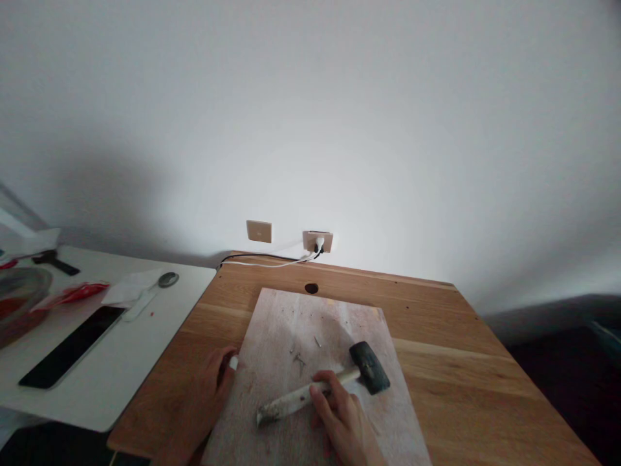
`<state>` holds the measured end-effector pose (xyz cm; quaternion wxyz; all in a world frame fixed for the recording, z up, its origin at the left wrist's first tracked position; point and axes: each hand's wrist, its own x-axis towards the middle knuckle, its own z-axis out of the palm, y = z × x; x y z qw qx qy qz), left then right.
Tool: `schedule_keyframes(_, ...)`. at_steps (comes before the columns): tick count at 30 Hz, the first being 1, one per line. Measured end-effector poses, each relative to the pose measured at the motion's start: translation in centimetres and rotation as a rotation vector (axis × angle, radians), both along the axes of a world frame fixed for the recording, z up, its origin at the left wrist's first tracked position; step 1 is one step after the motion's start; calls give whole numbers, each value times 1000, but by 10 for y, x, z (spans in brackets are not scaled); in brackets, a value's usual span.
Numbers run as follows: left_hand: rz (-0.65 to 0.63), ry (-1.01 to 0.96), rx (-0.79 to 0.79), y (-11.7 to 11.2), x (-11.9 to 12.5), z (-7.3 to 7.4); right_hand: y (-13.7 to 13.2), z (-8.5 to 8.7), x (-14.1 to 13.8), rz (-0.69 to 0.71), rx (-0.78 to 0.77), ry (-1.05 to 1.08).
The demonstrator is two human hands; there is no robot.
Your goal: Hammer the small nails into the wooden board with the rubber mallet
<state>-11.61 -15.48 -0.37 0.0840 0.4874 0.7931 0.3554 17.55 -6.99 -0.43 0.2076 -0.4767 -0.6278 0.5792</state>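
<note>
Right hand (344, 414) grips a mallet (294, 401) over the pale board (266, 327) on the worktop (446, 372).
Apart from it, the left hand (217, 382) curls at the board's left edge, perhaps steadying it; whether it grips, I cannot tell. The mallet's long axis slants across the board's near half, butt end (264, 415) toward the left edge, black head (370, 367) toward the right; holding it partway along probably favours control. Beyond it, loose nails (299, 361) lie mid-board, seemingly within easy reach. A round hole (311, 288) sits near the worktop's far edge.
</note>
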Motion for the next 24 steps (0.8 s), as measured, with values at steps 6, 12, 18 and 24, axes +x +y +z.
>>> schedule_keyframes(6,-52,-95,11,2,0,-6,1,8,-7,-127,-57,7)
schedule_keyframes(12,-152,-100,78,-1,-7,-18,-19,21,-7,-453,-60,90)
schedule_keyframes(18,-162,-93,107,1,-13,-26,-44,28,-1,-635,-96,270)
schedule_keyframes(24,-146,-77,85,2,-18,-36,-57,29,32,-764,-354,524)
